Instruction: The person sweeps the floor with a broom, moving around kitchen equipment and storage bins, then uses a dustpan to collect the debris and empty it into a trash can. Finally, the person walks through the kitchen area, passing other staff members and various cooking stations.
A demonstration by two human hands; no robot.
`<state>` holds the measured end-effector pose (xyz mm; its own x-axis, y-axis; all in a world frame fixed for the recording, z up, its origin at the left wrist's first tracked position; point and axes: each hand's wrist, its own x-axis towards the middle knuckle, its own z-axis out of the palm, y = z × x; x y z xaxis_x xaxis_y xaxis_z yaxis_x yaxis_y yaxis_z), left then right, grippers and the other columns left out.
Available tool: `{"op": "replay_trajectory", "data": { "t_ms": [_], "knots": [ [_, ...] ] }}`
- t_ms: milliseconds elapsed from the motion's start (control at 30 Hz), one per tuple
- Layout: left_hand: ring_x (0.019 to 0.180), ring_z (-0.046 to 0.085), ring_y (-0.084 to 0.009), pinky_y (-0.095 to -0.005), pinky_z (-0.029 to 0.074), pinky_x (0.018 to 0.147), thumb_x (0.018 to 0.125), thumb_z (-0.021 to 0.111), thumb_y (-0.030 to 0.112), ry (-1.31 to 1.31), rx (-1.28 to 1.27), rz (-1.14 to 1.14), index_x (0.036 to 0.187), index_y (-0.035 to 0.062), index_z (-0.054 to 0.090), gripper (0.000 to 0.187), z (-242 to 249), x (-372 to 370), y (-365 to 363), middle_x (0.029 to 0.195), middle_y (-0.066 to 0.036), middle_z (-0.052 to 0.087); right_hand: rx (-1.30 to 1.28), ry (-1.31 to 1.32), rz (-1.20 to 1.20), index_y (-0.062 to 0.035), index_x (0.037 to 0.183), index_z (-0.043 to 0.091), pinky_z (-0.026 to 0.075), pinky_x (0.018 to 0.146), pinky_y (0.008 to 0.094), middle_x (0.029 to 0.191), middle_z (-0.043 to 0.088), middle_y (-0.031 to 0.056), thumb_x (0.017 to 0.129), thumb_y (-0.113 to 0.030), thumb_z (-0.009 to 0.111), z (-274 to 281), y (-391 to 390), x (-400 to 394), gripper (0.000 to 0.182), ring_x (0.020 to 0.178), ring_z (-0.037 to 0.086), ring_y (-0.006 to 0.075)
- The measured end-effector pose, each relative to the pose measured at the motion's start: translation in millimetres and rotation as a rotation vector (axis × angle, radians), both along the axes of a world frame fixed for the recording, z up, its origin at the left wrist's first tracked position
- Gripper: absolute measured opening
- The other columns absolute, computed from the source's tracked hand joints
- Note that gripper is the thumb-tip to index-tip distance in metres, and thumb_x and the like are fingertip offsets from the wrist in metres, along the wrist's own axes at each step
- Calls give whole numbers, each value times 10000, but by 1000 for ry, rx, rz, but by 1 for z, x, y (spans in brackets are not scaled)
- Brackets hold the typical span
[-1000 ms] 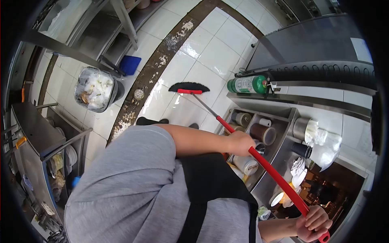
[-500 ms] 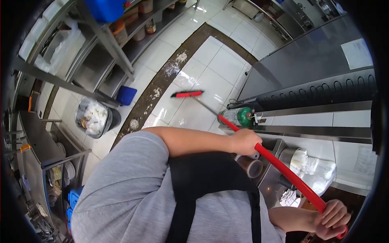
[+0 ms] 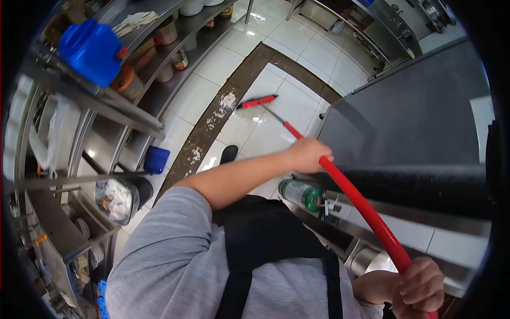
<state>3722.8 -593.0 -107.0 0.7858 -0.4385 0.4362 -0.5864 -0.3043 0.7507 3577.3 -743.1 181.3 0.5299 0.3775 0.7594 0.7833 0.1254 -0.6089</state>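
Observation:
My left hand is wrapped around the middle of a long red-handled broom. Close to the handle's end, my right hand grips the same pole at the lower right. The broom head, red with a dark edge, rests on the white tile floor ahead. It lies beside a brown floor strip strewn with white bits of debris. A black shoe shows on the tiles below my left forearm.
A large grey appliance stands on the right, with a green gas cylinder by its base. Metal shelves bearing a blue jug line the left. Below them are a blue dustpan and a lined trash bin.
I have moved forward along the floor, and a black shoe has come into view. The broom head has shifted up and slightly right in view, its tilt changed. Both hands keep their hold.

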Motion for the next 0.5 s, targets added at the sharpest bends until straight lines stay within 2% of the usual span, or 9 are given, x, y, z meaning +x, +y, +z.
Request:
{"op": "replay_trajectory", "data": {
  "t_ms": [33, 100, 167, 233, 300, 333, 367, 433, 500],
  "knots": [
    [674, 592, -360, -467, 470, 623, 856, 602, 251, -41, 23, 13, 659, 80, 555, 265, -12, 44, 17, 639, -128, 575, -32, 39, -12, -131, 637, 366, 369, 449, 278, 523, 400, -27, 987, -414, 436, -12, 15, 32, 456, 460, 422, 99],
    [747, 587, -341, -452, 476, 670, 865, 606, 262, -116, 52, 63, 676, 76, 552, 270, -32, 141, 55, 695, -115, 583, -1, -30, -177, -152, 640, 368, 423, 494, 244, 574, 568, -19, 936, -384, 550, -51, 38, 103, 418, 479, 534, 76],
    [803, 566, -325, -438, 473, 702, 859, 628, 287, -160, 78, 187, 703, 70, 563, 274, -56, 234, 91, 753, -106, 576, -26, 39, -89, -111, 649, 386, 427, 570, 320, 692, 625, 46, 944, -446, 503, -88, 61, 185, 462, 596, 580, 165],
    [832, 568, -333, -430, 467, 720, 832, 658, 272, -152, 101, 282, 740, 60, 577, 246, -100, 334, 128, 807, -121, 573, -110, 21, -166, -59, 666, 439, 537, 655, 409, 559, 542, 67, 950, -310, 529, -129, 98, 272, 389, 572, 613, 233],
    [869, 572, -345, -427, 469, 745, 784, 664, 192, -80, 131, 451, 751, 60, 581, 159, -143, 416, 165, 853, -136, 588, -323, 8, -350, -10, 731, 536, 532, 763, 449, 646, 589, 123, 941, -186, 525, -174, 136, 347, 274, 677, 651, 289],
    [884, 573, -349, -421, 472, 757, 778, 613, 139, 10, 135, 525, 767, 77, 590, 67, -164, 450, 183, 877, -129, 598, -273, 52, -285, -1, 750, 563, 520, 805, 454, 695, 606, 132, 924, -131, 528, -205, 156, 385, 220, 729, 657, 296],
    [909, 576, -349, -412, 470, 778, 789, 561, 122, 43, 59, 574, 779, 90, 595, 48, -189, 482, 201, 906, -122, 606, -224, 93, -219, 8, 769, 591, 509, 847, 460, 744, 623, 142, 908, -77, 531, -232, 173, 420, 173, 781, 662, 302],
    [946, 581, -332, -414, 456, 835, 820, 543, 130, 112, 161, 741, 805, 99, 598, 65, -222, 524, 225, 927, -112, 607, -200, 163, -261, 15, 766, 588, 508, 854, 452, 763, 629, 145, 886, -36, 539, -270, 204, 473, 139, 795, 663, 300],
    [920, 578, -332, -423, 447, 845, 835, 576, 150, -170, 207, 915, 830, 108, 597, 47, -263, 548, 230, 914, -100, 604, -180, 240, -309, 22, 763, 584, 507, 860, 444, 782, 634, 149, 865, 4, 548, -279, 208, 499, 110, 809, 663, 298]
  ]
}}
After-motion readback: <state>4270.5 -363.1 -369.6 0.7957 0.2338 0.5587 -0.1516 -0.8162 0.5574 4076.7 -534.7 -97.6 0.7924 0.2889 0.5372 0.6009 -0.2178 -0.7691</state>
